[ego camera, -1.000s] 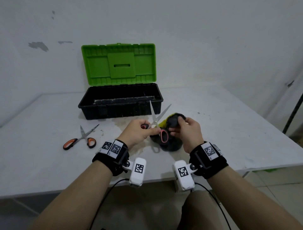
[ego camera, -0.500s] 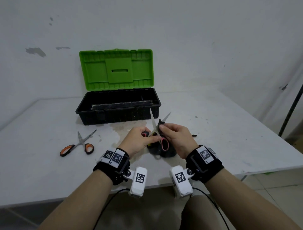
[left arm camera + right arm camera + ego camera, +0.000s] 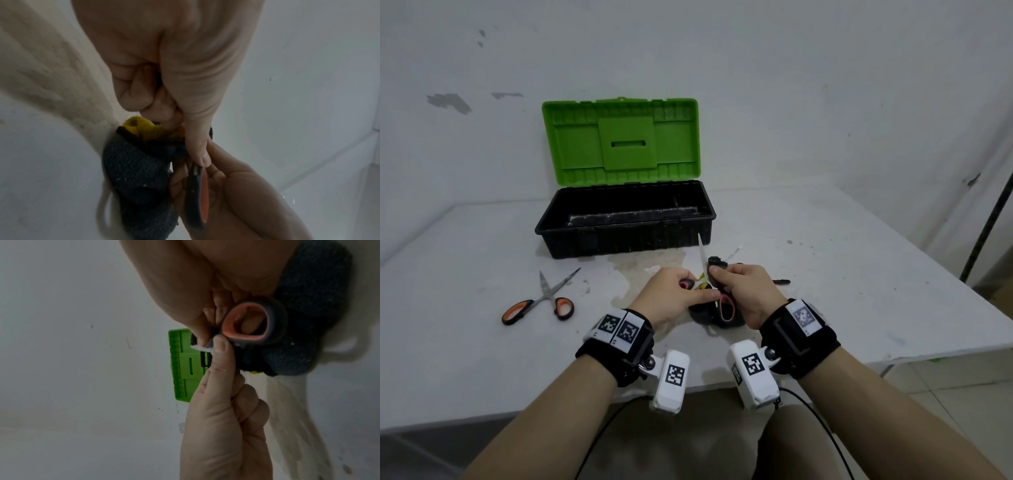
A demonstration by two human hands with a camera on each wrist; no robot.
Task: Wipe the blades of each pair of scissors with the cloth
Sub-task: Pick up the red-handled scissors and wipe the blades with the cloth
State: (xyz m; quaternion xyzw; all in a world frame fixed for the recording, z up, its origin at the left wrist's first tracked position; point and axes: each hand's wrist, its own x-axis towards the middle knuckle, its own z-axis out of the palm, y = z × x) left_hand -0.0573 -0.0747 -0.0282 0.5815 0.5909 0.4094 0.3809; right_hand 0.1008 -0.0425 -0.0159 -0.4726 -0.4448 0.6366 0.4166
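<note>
From my head camera both blades of the red-handled scissors (image 3: 714,284) fan upward in front of the toolbox (image 3: 625,222); my right wrist camera shows only a handle loop. My left hand (image 3: 667,291) grips a handle, my right hand (image 3: 744,291) pinches the dark cloth (image 3: 717,262) around one blade. Orange scissors (image 3: 539,303) lie on the table, well left.

The cloth (image 3: 304,344) by the right hand (image 3: 748,294) looks soft and fuzzy, the scissors (image 3: 702,255) have shiny metal blades, and the toolbox (image 3: 619,144) is smooth plastic.
</note>
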